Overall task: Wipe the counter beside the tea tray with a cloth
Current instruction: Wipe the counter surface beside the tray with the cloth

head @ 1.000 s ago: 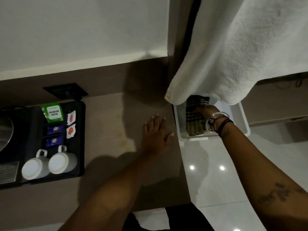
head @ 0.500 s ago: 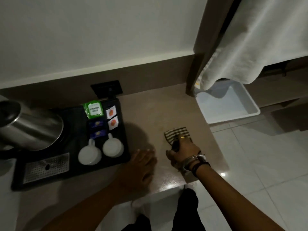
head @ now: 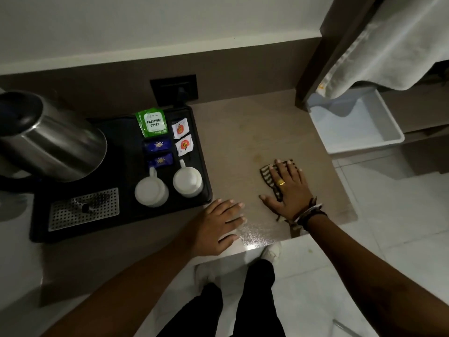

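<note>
The cloth (head: 268, 177) lies flat on the counter (head: 243, 132), on the bare part to the right of the tray (head: 126, 222), well apart from its edge. It is folded small, so one palm can cover it and push it as one piece. The right hand (head: 288, 188) lies on top of it with the fingers spread and straight, pressing down and not gripping; the striped edge shows to the left of the fingers and under the thumb. This open, flat pose fits a wiping stroke, I think, because the pressure goes over the whole cloth.

The left hand (head: 218, 224) rests empty on the counter, palm down, fingers loosely extended, just beside the front right corner of the tray. It seems to support the body while the person leans forward. Both forearms reach from below, the right one more stretched. Faint stains (head: 257, 155) show on the counter just beyond the cloth, so the wiping probably is only at its start.
</note>
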`<state>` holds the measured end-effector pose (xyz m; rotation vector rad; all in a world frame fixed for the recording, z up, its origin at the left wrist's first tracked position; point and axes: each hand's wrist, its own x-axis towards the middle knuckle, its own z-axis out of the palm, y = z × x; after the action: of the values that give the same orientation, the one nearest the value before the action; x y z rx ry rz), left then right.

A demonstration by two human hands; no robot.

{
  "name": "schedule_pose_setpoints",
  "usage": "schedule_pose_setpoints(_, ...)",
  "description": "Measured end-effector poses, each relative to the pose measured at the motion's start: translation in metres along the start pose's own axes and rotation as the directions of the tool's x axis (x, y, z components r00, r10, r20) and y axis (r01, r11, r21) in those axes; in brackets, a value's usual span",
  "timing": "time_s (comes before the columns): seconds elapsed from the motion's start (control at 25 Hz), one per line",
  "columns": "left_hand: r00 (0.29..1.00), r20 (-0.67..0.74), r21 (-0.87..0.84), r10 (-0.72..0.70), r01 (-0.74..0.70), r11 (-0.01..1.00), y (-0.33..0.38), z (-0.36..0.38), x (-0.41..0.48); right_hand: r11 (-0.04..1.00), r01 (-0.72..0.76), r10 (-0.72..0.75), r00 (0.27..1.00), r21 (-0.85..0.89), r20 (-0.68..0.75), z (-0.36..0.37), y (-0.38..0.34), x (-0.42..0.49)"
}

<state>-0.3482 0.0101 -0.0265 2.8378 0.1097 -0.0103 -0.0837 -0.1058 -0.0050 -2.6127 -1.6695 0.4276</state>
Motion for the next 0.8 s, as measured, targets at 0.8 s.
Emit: schedule_pose_setpoints(0.8, 1.000, 0.004, 0.015, -0.007, 0.007, 1.000, 0.000, 0.003, -0.001, 0.976, 0.217, -0.218, 0.975, -0.020, -0.047, 0.021, -0.006, -0.008)
